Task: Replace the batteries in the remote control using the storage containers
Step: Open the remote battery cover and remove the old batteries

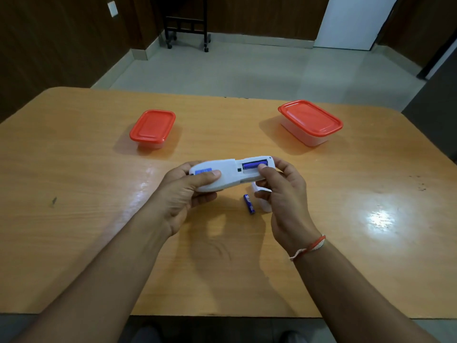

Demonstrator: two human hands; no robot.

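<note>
1. The remote control point(222, 173) is held above the tabletop point(74, 194), back side up, battery bay open at its right end; the left hand point(183, 194) has its fingers wrapped around the body, thumb across the top
2. The right hand point(279, 191) pinches the bay end, thumb tip on the blue battery point(251, 165) seated inside, other fingers curled under the shell
3. It looks a light, stiff plastic shell with a smooth, slightly slippery surface; I judge the best hold to be across the wide mid-body, leaving the bay free
4. The seated battery is small, hard and smooth, and will likely need prying from one end against the spring
5. A loose battery point(249, 203) lies on the tabletop just beside a white piece point(263, 205), probably the bay cover, half hidden behind the right hand
6. The small container point(152, 128) and large container point(310, 122) stand well apart with red lids on; their contents cannot be made out
7. Whether a second battery sits in the bay is hidden by the thumb
</note>
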